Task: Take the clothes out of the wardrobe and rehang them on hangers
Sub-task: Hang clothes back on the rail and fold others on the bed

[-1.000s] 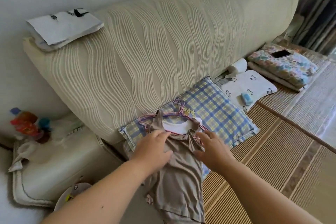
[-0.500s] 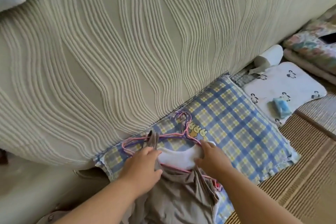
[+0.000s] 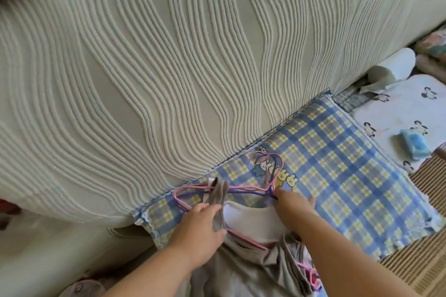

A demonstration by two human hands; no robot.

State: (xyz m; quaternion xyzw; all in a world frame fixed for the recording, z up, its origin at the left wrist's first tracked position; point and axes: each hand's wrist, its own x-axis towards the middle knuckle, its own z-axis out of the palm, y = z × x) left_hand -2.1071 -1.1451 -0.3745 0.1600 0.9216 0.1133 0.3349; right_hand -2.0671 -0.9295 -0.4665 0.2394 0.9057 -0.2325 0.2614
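Head view, entries by size within each group.

Clothing and grip:
1. Grey-brown top (image 3: 241, 272): lies crumpled at the lower middle, its body spread toward the bottom edge, one shoulder strap pulled up and looped over the hangers' left arm.
2. White garment (image 3: 253, 222): lies flat inside the neck opening of the grey-brown top, between the two hands.
3. Hangers (image 3: 243, 187): thin wire, pink and purple (stacked together; the count cannot be told), lying flat with the hooks pointing toward the upholstered back. The lower bar passes under the grey-brown top.
4. Left hand (image 3: 198, 226): thumb and curled fingers closed round the strap of the grey-brown top, just below where the strap crosses the hanger wire.
5. Right hand (image 3: 293, 205): fingers stretched out flat over the white garment, the forefinger tip touching the hangers at the base of the hooks.

Surface and room:
6. Cream cover (image 3: 169, 67): ribbed in wavy lines, fills the upper part of the view as a sloping padded back.
7. Checked pillow (image 3: 350, 176): blue and yellow, with cartoon rabbits; hangers and clothes rest on it, against the cream cover.
8. Woven mat (image 3: 429, 236): striped, under the pillow's right corner.
9. Penguin-print pad (image 3: 405, 108): white, beside the pillow.
10. White roll (image 3: 395, 66): against the cream cover.
11. Blue packet (image 3: 414, 146): on the pad.
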